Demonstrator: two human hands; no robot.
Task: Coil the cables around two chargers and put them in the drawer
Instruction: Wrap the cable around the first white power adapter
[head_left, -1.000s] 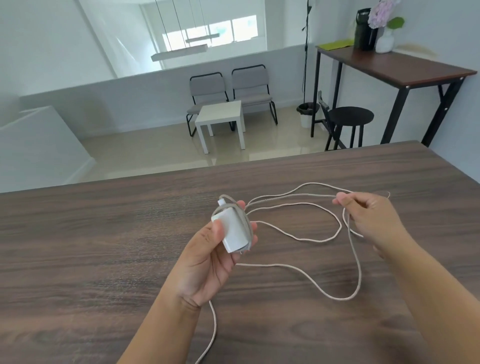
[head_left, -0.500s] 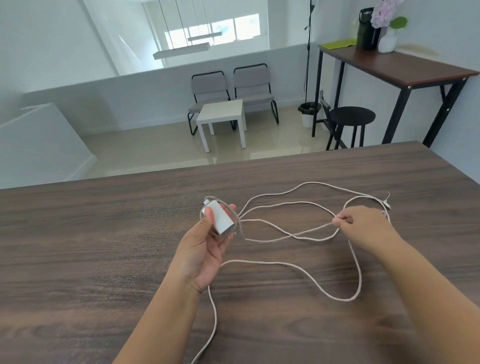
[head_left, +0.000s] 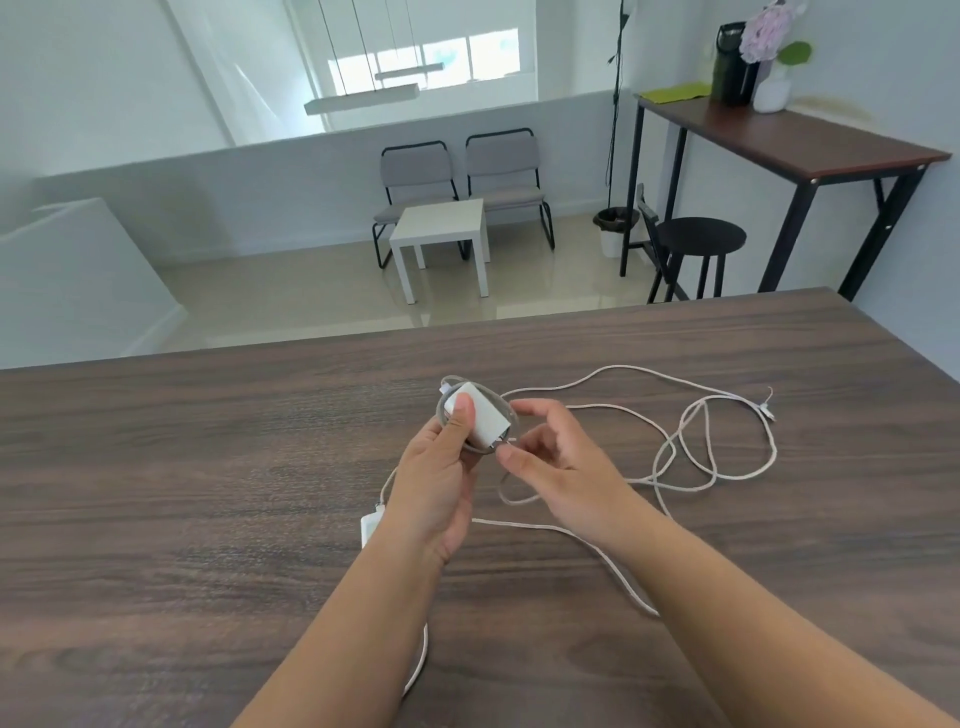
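Note:
My left hand (head_left: 441, 488) holds a white charger (head_left: 480, 415) above the dark wooden table (head_left: 208, 519), thumb on its top face. A loop or two of its pale cable lies around the block. My right hand (head_left: 556, 457) is right beside the charger, thumb and fingers pinching the cable close to it. The loose cable (head_left: 711, 447) trails in several loops over the table to the right, its plug end (head_left: 768, 408) lying free. A second white charger (head_left: 370, 527) rests on the table, mostly hidden behind my left wrist, its cable (head_left: 418, 660) running toward me. No drawer is in view.
The table's far edge (head_left: 467, 327) drops to a lower floor with a small white table (head_left: 441, 228), two chairs and a black stool (head_left: 701, 236). A tall desk (head_left: 789, 145) with a vase stands at the back right.
My right hand has come in from the far right to the charger, bringing the cable with it. The loose loops have drawn together on the right. The second charger now shows by my left wrist.

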